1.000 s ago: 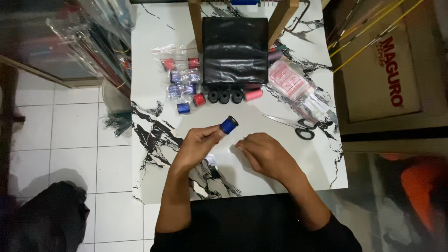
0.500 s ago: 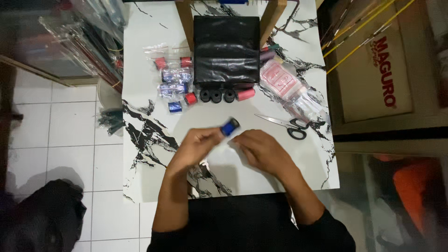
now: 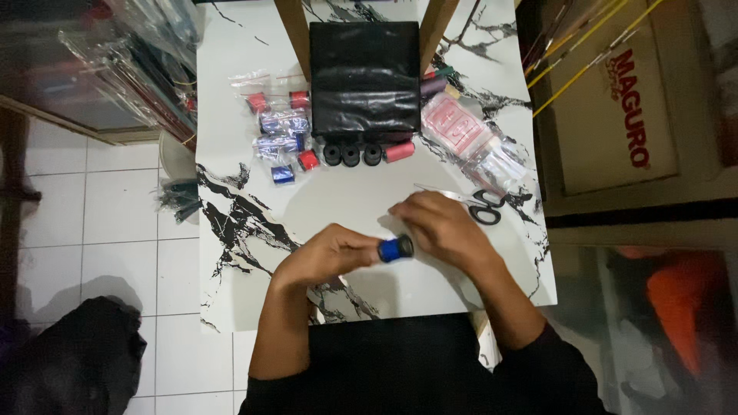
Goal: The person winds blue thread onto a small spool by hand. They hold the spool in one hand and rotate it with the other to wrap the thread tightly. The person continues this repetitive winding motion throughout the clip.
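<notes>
My left hand (image 3: 327, 255) grips a blue thread spool (image 3: 395, 249) with a black end, held sideways above the white marbled table (image 3: 254, 192). My right hand (image 3: 442, 225) hovers just right of the spool, fingers bent and pinched near its tip; whether it holds a thread end I cannot tell. Black-handled scissors (image 3: 483, 207) lie just beyond my right hand on the table.
A black box (image 3: 365, 77) stands at the table's far side between two wooden legs. In front of it lie several black, red and blue spools (image 3: 352, 154), some in clear bags (image 3: 280, 123). A pink packet (image 3: 455, 127) lies right. Tiled floor is to the left.
My left hand brought the blue spool down and toward me, turning it from upright to sideways. My right hand shifted up and right, close to the scissors.
</notes>
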